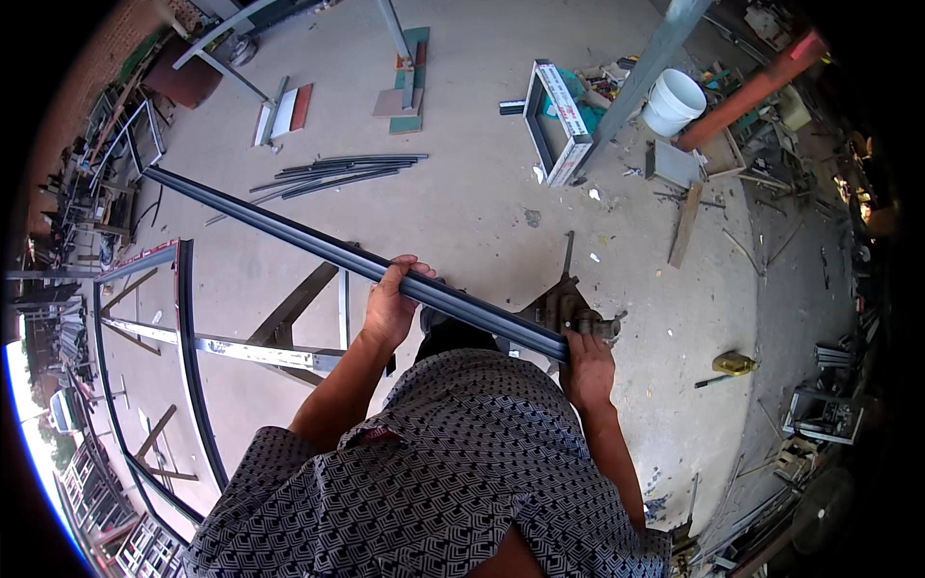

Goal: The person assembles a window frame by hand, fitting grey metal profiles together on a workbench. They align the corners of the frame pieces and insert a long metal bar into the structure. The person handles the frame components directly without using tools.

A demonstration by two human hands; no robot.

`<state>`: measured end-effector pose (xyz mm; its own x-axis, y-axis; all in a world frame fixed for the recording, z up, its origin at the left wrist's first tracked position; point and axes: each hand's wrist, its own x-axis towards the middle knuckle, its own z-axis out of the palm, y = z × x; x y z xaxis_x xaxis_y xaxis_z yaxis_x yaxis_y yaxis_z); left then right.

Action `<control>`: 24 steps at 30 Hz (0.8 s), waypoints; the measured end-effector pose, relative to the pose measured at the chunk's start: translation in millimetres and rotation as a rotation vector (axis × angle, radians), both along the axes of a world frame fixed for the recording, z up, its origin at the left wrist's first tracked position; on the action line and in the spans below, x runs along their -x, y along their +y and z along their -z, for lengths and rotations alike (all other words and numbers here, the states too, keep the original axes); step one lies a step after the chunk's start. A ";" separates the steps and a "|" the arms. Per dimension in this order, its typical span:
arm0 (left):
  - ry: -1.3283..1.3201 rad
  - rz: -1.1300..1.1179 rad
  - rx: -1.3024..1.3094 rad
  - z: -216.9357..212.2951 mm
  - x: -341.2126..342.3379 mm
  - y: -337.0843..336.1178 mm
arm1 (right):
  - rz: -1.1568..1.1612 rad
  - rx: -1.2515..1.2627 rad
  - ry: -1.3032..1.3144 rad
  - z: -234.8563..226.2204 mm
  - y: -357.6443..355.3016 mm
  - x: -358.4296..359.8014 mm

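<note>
A long dark grey metal profile with lengthwise grooves crosses in front of my body, running from the far left down to the right. My left hand grips it partway along, fingers over the far edge and thumb side towards me. At the near right end my right hand closes round the profile's tip, its fingers pressed together. A rusty metal fixture, like a vise, stands just beyond my right hand, partly behind the profile. The profile's far end lies close to a dark frame at the left.
A large dark rectangular frame rests on a trestle with a pale bar at the left. Several thin dark strips lie on the floor ahead. A post, a white bucket and a boxy frame stand at the far right.
</note>
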<state>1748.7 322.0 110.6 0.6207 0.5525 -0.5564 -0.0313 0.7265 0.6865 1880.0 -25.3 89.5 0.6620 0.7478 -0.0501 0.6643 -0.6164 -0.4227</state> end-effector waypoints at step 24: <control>0.069 -0.092 0.108 15.4 -179.0 262.2 | -0.312 -0.057 -0.260 68.7 246.7 -228.3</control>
<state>1927.7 584.1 95.2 0.5285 0.5397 -0.6553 -0.0567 0.7927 0.6070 2108.2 221.4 20.8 0.3883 0.9114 0.1365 0.9048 -0.3489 -0.2443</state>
